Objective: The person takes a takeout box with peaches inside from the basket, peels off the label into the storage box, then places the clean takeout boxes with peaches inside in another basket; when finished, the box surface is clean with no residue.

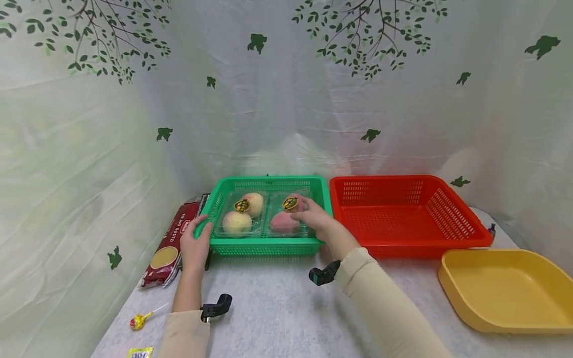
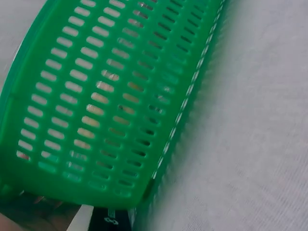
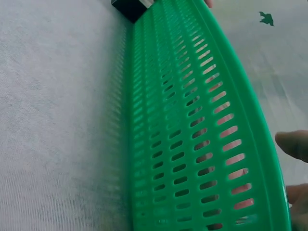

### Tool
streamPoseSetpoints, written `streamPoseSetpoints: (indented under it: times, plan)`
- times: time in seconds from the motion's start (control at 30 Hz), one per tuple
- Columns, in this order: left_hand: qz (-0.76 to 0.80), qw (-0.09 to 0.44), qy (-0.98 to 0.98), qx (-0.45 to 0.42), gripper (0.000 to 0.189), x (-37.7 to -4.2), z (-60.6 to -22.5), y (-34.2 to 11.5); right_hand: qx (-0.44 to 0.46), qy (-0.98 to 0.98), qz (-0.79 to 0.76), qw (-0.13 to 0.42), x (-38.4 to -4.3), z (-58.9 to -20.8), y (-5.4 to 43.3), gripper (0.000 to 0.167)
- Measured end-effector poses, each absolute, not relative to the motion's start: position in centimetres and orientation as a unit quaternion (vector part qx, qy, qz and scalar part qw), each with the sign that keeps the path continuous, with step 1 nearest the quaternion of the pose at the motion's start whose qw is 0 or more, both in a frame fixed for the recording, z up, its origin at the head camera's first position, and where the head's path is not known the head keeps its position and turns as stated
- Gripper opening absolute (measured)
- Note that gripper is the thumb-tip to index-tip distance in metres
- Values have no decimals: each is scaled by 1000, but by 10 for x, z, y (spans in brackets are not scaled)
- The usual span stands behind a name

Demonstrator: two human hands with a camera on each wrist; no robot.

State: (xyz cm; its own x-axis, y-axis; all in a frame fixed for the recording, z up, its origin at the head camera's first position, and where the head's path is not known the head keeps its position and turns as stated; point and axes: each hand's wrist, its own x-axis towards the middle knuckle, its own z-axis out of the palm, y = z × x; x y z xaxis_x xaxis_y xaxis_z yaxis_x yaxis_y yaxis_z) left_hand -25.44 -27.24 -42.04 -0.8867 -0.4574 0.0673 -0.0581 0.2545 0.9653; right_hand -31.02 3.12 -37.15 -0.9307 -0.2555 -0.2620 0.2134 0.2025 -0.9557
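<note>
A green basket (image 1: pixel 264 246) stands on the table, holding two clear plastic boxes of round fruit that look like peaches. The left box (image 1: pixel 237 222) has pale yellow-pink ones, and the pinker pair is in the right box (image 1: pixel 284 223). Each lid bears a dark round sticker. At the basket's left front corner, my left hand (image 1: pixel 195 248) grips the rim between thumb and fingers; the left wrist view mostly shows the slotted wall. My right hand (image 1: pixel 319 218) reaches over the right rim, its fingers apart above the pink-fruit box. Whether they touch the lid is unclear.
A red basket (image 1: pixel 380 248) adjoins the green one on the right, with a yellow tray (image 1: pixel 510 293) before it. Left of the green basket lies a dark red packet (image 1: pixel 172 238). A lollipop (image 1: pixel 139 320) and a yellow wrapper (image 1: pixel 140 353) lie at front left.
</note>
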Motion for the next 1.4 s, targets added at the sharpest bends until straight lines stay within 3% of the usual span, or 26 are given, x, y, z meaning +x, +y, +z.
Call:
streamPoseSetpoints:
  times: [0.53, 1.4]
  plan:
    - [-582, 159, -784, 145, 45, -256, -428, -281, 23, 743, -637, 205, -313, -371, 30, 70]
    - [-595, 161, -773, 150, 43, -256, -426, -277, 43, 763, -638, 94, -309, -373, 18, 61]
